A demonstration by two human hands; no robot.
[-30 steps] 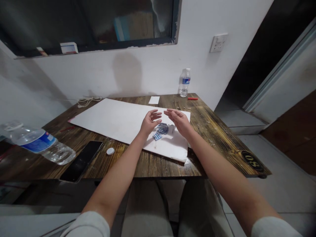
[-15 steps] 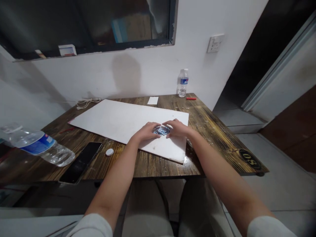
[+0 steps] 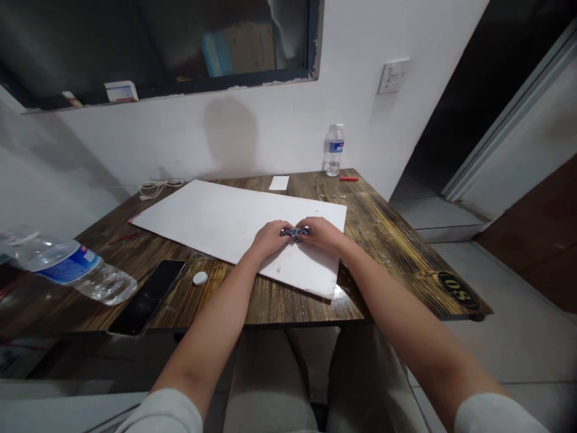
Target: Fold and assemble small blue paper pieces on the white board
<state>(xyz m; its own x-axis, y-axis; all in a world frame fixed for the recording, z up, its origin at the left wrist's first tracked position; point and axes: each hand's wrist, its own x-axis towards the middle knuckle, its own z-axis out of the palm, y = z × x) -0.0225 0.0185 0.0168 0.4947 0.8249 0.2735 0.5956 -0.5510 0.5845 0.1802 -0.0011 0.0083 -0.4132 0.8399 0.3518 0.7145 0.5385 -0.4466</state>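
Blue pieces (image 3: pixel 296 233), gathered but uneven, gripped in curled fingers of left hand (image 3: pixel 269 236) and right hand (image 3: pixel 325 233), over white board's (image 3: pixel 216 210) right end.

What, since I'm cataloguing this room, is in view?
table: one, brown, by wall
board: one, white, on table
pieces: several, blue, board's right
large bottle: one, clear, left
phone: one, black, front left
cap: one, white, beside phone
cable: one, white, back left
paper: one, white, behind board
small bottle: one, clear, back
stick: one, red, back right
plaque: one, black, right corner
socket: one, white, wall
window: one, dark, wall
box: one, white, at window
tube: one, pale, at window
carton: one, brown-blue, behind window
left hand: one, bare, at pieces
right hand: one, bare, at pieces
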